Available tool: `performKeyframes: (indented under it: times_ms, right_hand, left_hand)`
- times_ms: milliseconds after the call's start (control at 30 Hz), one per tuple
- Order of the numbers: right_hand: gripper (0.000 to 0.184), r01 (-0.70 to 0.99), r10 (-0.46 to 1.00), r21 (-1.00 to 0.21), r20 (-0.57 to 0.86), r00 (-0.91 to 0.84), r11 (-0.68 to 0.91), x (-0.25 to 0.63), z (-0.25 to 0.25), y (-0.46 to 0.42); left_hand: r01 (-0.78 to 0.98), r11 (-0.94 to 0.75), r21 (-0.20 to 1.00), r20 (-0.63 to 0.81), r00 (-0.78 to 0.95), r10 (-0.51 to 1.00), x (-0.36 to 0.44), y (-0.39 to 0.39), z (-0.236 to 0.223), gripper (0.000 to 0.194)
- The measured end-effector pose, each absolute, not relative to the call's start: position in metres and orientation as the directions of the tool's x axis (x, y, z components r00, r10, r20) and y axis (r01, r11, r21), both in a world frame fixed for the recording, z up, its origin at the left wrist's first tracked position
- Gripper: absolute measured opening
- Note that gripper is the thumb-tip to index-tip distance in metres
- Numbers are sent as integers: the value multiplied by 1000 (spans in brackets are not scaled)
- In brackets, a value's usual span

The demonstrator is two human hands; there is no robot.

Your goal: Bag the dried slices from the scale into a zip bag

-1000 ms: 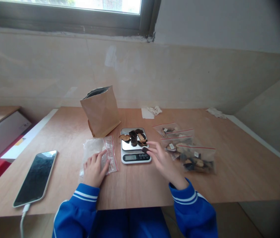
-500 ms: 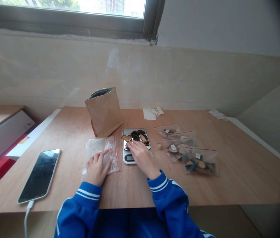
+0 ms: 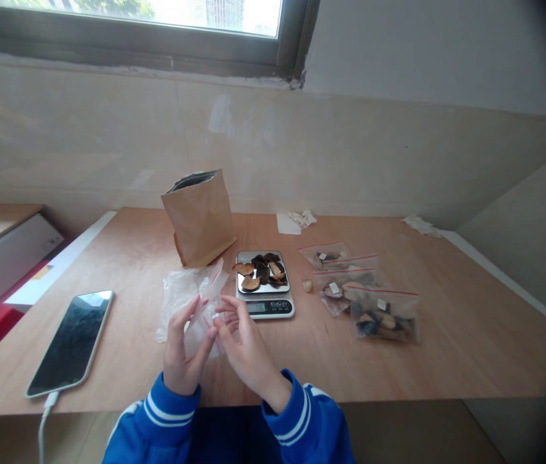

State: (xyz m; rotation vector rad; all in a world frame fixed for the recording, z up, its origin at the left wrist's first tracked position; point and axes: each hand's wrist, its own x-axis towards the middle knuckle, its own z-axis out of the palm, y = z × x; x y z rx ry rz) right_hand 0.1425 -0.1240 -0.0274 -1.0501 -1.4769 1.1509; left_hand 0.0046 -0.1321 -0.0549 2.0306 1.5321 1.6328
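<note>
From here, my right hand (image 3: 244, 345) holds a clear bag (image 3: 199, 327) in a narrow grip, left of the scale (image 3: 280, 309) on the desk (image 3: 447, 351). My left hand (image 3: 181, 354) curves wider around it (I cannot tell whether it pinches). Dried slices (image 3: 262, 272) lie on the scale.

The way ahead of the left hand (image 3: 181, 351) and right hand (image 3: 240, 345) is barred by 1 upright paper bag (image 3: 201, 219), beyond the clear plastic (image 3: 174, 293). To the right, passage is obstructed by the laden scale (image 3: 277, 308); past it, a gap before the filled zip bags (image 3: 385, 319) is interrupted by 1 pale piece (image 3: 307, 285). Free tabletop (image 3: 131, 341) is left between phone (image 3: 71, 345) and plastic.
</note>
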Motion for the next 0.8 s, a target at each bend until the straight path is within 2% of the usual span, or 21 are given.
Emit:
performKeyframes:
  times_ms: [100,200,300,467,667,800]
  right_hand:
    - [37,-96,964,-992,105,-246,83,139,-19,-118]
    - [36,-138,965,-987,115,-237,84,143,-7,-113]
    - [30,-65,962,-987,160,-223,149,147,4,-114]
    - [27,101,948,-957,248,-199,271,145,6,-122]
    - [23,115,973,-971,195,-122,209,143,-4,-124]
    - [24,50,982,-987,146,-116,152,150,-5,-119]
  left_hand:
    - [623,-508,595,663,-24,748,9,-134,-45,58]
    - [637,-556,534,668,86,739,11,-131,-38,50]
    - [614,-566,550,675,73,734,14,-130,-35,45]
    - [651,-532,541,746,-79,661,15,-129,-35,49]
    - [626,-572,530,777,-89,623,7,-125,-42,47]
    - [566,-582,583,765,-143,628,6,-122,-45,30]
